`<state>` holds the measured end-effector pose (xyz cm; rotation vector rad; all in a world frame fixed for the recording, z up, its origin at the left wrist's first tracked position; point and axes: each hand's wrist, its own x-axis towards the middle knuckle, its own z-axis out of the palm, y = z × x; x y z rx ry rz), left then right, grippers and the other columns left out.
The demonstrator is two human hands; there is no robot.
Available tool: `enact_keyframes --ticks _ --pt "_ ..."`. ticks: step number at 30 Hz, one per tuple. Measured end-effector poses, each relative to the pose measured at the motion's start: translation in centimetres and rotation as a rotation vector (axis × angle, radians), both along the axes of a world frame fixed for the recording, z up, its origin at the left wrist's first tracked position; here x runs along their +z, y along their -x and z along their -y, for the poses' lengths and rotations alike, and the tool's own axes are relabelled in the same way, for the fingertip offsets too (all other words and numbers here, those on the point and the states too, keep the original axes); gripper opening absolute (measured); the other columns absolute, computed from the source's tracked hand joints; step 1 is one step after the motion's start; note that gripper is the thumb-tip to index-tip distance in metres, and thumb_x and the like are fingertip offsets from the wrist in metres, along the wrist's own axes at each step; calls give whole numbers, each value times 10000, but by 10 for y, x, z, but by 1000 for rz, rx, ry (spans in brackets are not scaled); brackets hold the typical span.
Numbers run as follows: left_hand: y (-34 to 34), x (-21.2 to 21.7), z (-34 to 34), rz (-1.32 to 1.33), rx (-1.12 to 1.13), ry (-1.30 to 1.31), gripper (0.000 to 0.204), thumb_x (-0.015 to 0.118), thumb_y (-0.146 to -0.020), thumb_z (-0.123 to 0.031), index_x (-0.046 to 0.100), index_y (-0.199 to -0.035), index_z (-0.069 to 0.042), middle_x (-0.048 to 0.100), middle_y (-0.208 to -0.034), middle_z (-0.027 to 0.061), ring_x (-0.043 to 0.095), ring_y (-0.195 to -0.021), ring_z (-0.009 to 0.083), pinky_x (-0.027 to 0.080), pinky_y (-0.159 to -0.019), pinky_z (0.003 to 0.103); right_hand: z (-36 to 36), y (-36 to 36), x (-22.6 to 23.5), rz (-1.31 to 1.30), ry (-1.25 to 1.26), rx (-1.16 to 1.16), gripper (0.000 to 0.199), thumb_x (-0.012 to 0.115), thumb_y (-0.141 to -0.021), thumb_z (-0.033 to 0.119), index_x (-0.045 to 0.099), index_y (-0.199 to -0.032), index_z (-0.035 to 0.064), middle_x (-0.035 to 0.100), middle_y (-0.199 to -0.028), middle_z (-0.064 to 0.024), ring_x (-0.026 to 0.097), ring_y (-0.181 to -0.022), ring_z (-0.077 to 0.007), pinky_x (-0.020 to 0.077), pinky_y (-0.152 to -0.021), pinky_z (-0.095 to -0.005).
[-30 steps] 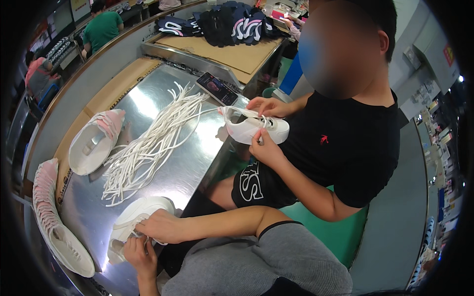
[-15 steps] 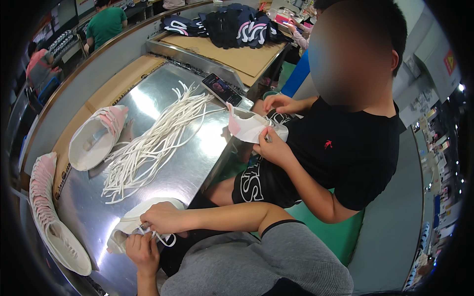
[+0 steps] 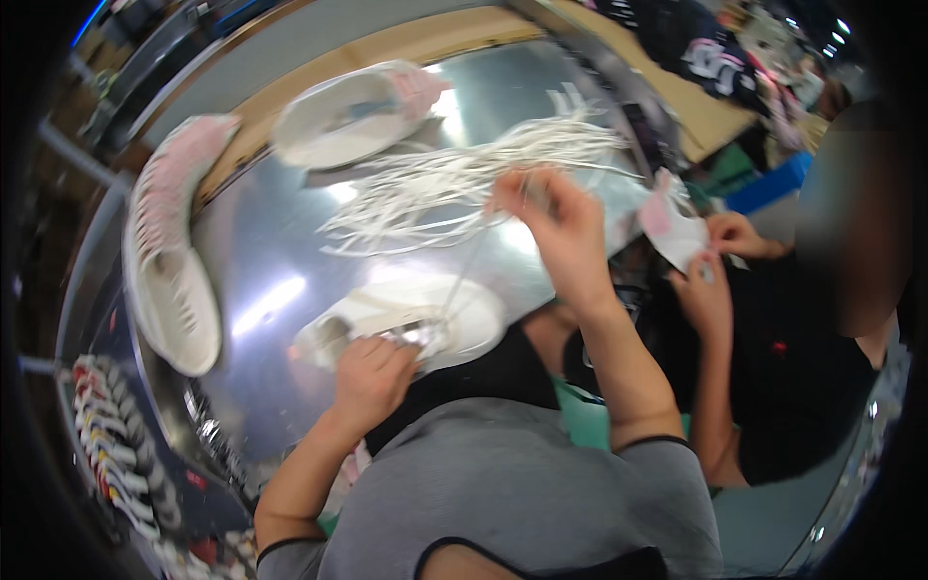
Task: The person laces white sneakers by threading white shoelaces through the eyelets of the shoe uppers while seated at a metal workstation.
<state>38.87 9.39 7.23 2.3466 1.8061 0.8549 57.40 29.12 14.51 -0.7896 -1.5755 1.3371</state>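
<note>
A white shoe upper (image 3: pixel 474 314) lies on its side at the near edge of the metal table. My left hand (image 3: pixel 375 382) is closed on its lacing edge, beside a shiny patch too blurred to make out. Raised above the table, my right hand (image 3: pixel 565 227) pinches a white shoelace (image 3: pixel 460 275). The lace runs taut from the fingers down to the eyelet area of the upper. Behind the right hand lies a loose bundle of white laces (image 3: pixel 416 198). Motion smears the right fingertips.
Pink-and-white uppers stand in a group (image 3: pixel 338 126) at the far side. A nested row of uppers (image 3: pixel 179 290) curves along the left edge. At the right, a co-worker in a black shirt (image 3: pixel 773 387) handles another upper (image 3: pixel 674 227). More shoe parts (image 3: pixel 121 454) sit lower left.
My right hand has risen away from the upper, drawing the lace out long. My left hand stays at the lacing edge. The whole view has turned and shifted.
</note>
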Motion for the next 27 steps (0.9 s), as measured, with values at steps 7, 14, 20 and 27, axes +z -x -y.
enact_keyframes --ticks 7,14,20,27 --pt "2 -4 2 50 19 13 189 780 -742 -108 646 -870 -71 554 -730 46 550 -664 241 417 -589 367 19 14 -39 -182 247 161 168 671 -899 4 658 -1064 -19 677 -1014 -49 649 -977 -138 510 -893 -275" --pt "2 -5 3 31 -11 37 173 775 -742 -100 650 -857 -70 538 -724 46 553 -684 235 420 -596 366 -48 -9 5 -380 29 -212 112 672 -919 85 680 -1023 43 707 -943 -27 607 -838 -47 446 -712 -167" --pt "5 13 5 96 6 116 311 747 -794 -92 617 -1073 -44 598 -793 84 585 -744 287 454 -654 386 62 18 -83 63 297 441 168 678 -917 79 680 -1059 -13 699 -975 -34 617 -904 -74 498 -804 -237" --pt "-1 29 2 563 467 545 450 608 -969 -272 480 -1317 -17 696 -899 212 678 -833 378 503 -731 458 82 36 -103 112 226 305 156 680 -903 17 679 -1054 -20 713 -947 -47 644 -844 -79 508 -757 -220"
